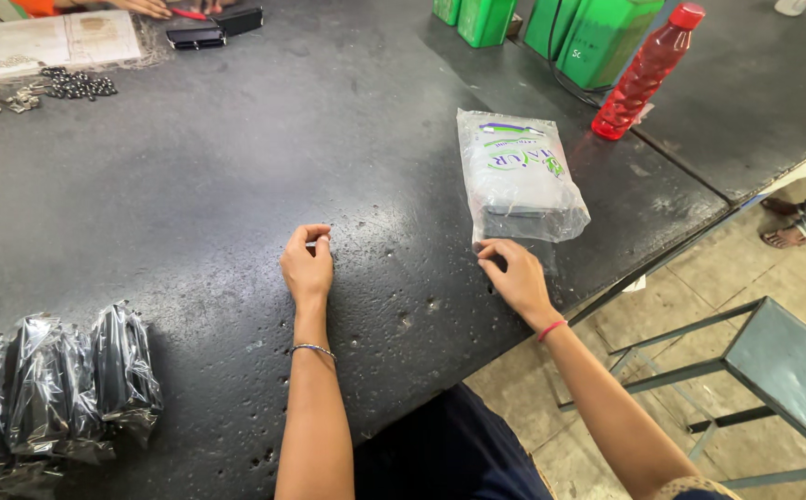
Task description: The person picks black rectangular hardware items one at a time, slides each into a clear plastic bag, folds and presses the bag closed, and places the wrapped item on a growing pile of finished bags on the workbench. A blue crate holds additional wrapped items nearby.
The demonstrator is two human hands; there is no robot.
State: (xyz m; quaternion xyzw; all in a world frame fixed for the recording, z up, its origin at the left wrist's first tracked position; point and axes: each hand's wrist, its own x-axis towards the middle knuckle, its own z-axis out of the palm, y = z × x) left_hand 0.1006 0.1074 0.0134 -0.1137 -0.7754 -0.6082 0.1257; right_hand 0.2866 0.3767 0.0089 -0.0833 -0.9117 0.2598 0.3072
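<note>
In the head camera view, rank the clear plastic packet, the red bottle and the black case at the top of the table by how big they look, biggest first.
1. Clear plastic packet, by the right hand.
2. Red bottle.
3. Black case.
The case lies farthest from the camera, so its true size may be larger than it looks.

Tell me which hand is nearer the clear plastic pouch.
Right. The right hand has its fingertips at the near edge of the pouch; the left hand rests on the table, well off to the pouch's left.
</note>
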